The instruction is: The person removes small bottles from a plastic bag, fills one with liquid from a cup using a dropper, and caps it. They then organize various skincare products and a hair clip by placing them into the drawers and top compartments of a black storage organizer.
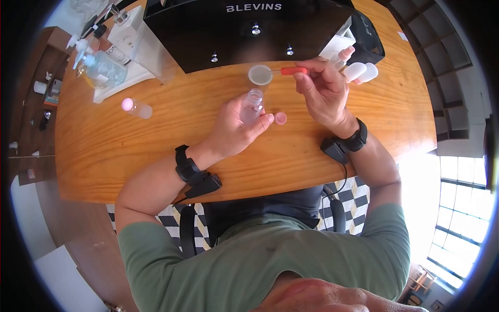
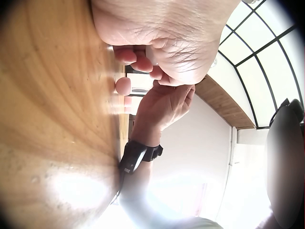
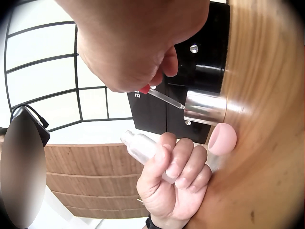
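Observation:
My left hand (image 1: pixel 240 125) grips a small clear bottle (image 3: pixel 143 149), its threaded neck uncapped and tilted up. In my right hand (image 1: pixel 325 91), thumb and fingers pinch the red bulb of a dropper (image 1: pixel 294 70). The dropper's clear tube reaches left, its tip right at the rim of a silver cup (image 3: pixel 205 108). From the head view the cup looks round and pale inside. A pink cap (image 3: pixel 222 139) lies on the table close to the left hand's fingertips. In the left wrist view, the left palm (image 2: pixel 167 38) hides the bottle and most of the dropper.
A black drawer box (image 1: pixel 197 36) stands behind the cup. At left are a white tray (image 1: pixel 122 89) with pump bottles (image 1: pixel 106 70) and a small pink-topped bottle (image 1: pixel 138 108). White-capped containers (image 1: pixel 367 73) and a black case (image 1: pixel 368 39) stand beyond the right hand.

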Motion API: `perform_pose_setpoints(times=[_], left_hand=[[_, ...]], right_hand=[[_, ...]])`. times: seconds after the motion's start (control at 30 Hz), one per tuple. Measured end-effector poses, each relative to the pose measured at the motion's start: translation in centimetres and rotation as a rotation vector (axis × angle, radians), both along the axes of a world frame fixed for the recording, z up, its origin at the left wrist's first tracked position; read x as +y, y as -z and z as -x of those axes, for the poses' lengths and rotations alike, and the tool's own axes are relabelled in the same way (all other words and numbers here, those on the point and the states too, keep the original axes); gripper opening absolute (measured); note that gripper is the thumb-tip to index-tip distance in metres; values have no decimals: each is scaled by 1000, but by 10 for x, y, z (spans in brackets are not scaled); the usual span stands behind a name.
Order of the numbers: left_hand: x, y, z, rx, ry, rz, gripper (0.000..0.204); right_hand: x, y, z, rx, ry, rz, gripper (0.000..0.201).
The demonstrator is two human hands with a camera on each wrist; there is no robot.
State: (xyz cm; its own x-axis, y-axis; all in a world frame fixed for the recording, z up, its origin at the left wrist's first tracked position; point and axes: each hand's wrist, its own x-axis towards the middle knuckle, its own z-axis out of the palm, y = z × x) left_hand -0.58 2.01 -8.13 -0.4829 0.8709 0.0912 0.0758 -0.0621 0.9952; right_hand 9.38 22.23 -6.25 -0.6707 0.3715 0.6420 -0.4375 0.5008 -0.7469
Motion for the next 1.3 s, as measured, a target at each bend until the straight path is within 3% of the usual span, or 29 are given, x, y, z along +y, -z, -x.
perform_pose_setpoints(times=[0.13, 0.37, 0.67, 0.73, 0.87, 1.0, 1.3], left_hand=[[1, -1, -1, -24, -2, -31, 19], [0, -4, 1, 31, -5, 20, 19], [0, -1, 0, -7, 12, -28, 18], [-1, 1, 0, -34, 30, -47, 16], [-2, 0, 5, -89, 108, -10, 30], [-3, -3, 4, -83, 132, 13, 45], [-5, -2, 3, -124, 144, 19, 39]], right_hand=[[8, 4, -2, -94, -13, -146, 6], [8, 3, -3, -59, 15, -172, 5], [8, -5, -4, 20, -129, 300, 16], [12, -7, -4, 37, -244, 536, 22], [16, -7, -6, 45, -400, 635, 23], [12, -9, -9, 8, -406, 593, 21], [7, -3, -10, -56, -338, 465, 17]])
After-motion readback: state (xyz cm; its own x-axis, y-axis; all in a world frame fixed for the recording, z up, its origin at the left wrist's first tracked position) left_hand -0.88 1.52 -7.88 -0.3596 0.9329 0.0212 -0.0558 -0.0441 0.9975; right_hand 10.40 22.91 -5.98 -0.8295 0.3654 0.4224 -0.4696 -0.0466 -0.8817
